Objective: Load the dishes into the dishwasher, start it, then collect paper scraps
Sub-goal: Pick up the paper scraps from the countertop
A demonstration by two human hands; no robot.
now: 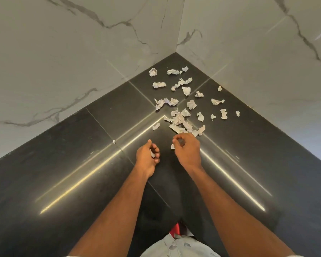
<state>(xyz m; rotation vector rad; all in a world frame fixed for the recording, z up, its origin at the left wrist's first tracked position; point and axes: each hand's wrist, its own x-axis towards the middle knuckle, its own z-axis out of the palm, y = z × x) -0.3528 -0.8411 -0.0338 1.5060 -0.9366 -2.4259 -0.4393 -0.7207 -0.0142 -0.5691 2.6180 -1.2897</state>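
Black polished floor tiles (63, 173) meet two white marble-veined walls (63, 52) in a corner, and crumpled paper scraps (178, 118) lie scattered over the tiles in that corner, from close to the wall joint down to just ahead of the hands. Most scraps sit apart from one another; a denser cluster lies near the middle, just beyond the right hand. One tiny white fragment (114, 141) lies alone to the left, well apart from the rest

Both bare forearms reach forward and down from the bottom edge. The left hand (147, 157) is turned palm inward with its fingers curled round a small pale scrap (152, 153) that shows between the fingers and the palm. The right hand (187, 148) hovers knuckles up, fingers bent down and thumb drawn in towards them; a small scrap (172, 146) shows at its thumb side, touching or just under the fingertips, though I cannot tell whether it is actually pinched

Light streaks reflect off the tiles. At the bottom edge, between the arms, pale grey patterned clothing (176, 247) and a bit of red (175, 229) show
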